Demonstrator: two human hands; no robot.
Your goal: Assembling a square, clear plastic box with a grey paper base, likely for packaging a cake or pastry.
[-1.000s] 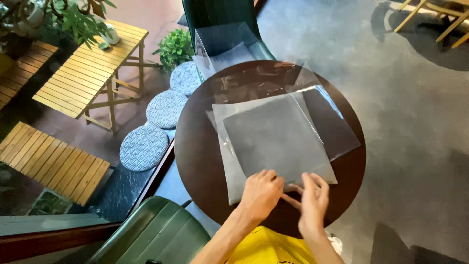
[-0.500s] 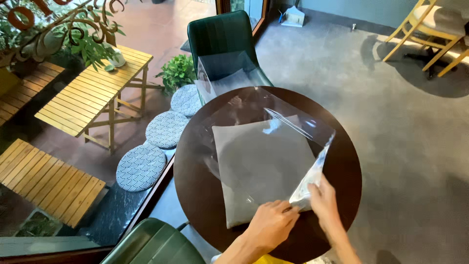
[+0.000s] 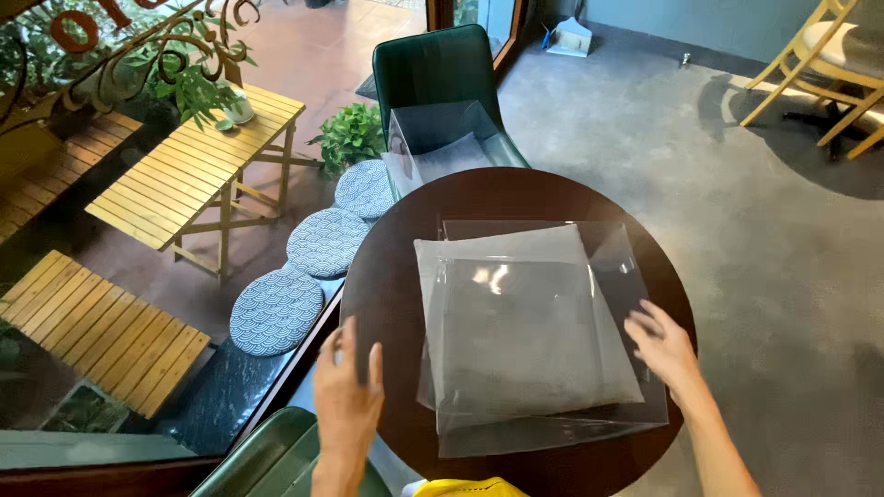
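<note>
On the round dark counter (image 3: 387,267), a clear plastic sheet (image 3: 552,350) covers a grey cloth (image 3: 516,276); left hand (image 3: 348,391) and right hand (image 3: 665,345) hover empty, fingers spread, best smoothing outward evenly.

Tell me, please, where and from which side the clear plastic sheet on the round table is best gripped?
Probably at its right edge, from the right. The sheet lies flat on the table with that edge near the rim, right beside the right hand, so fingers could pinch it there. The left hand is farther off.
</note>
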